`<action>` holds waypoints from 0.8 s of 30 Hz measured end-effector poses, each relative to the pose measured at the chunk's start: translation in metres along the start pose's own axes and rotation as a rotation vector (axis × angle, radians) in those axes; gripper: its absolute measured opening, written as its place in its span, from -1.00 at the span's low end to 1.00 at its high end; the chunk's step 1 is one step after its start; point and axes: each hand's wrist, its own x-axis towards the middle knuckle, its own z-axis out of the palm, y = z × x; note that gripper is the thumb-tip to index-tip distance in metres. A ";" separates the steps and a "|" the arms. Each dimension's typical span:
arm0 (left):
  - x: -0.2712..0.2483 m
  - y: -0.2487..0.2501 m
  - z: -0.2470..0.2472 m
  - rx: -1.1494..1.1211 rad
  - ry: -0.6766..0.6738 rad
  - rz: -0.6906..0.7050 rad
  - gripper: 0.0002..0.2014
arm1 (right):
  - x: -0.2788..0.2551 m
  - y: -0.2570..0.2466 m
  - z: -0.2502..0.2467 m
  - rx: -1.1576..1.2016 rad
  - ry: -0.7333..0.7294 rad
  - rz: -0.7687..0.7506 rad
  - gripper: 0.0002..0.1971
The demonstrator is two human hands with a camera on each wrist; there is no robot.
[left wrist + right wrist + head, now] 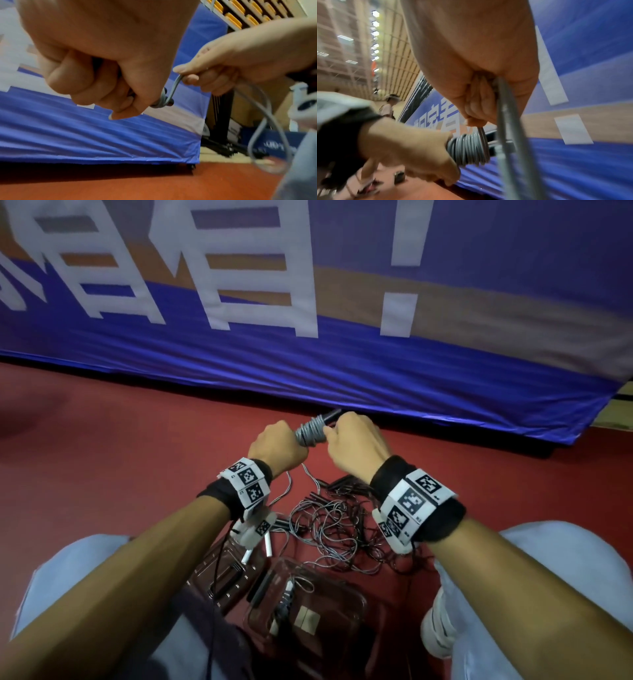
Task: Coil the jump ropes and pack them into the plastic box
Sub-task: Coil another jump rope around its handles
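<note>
Near the middle of the head view, your left hand [279, 445] has its grip clamped around the black handles [331, 416], with the fingers curled tight. On these handles the grey rope [310, 433] is already wound in many close turns (the right wrist view shows them best, side by side [468, 148]). Just to the right, your right hand [356, 441] has its grip together on the free part of the same rope, pinching it close beside the coil; the rope then hangs down from this hand in a loose loop [267, 121]. Lower in the frame, between your knees, a tangled pile of jump ropes [337, 525] lies on the red floor [102, 440]. Below the pile, at the bottom centre, stands the plastic box [356, 607], with some rope inside it. Across the top of the frame runs a blue banner [342, 364].
</note>
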 end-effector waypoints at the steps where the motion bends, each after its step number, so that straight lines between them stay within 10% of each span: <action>1: -0.001 -0.001 0.002 0.052 -0.011 0.025 -0.77 | 0.002 0.003 -0.002 0.001 -0.001 0.010 -0.52; 24: -0.025 -0.002 -0.044 0.474 -0.011 0.838 -0.78 | 0.010 0.016 -0.040 0.108 -0.262 -0.295 -0.28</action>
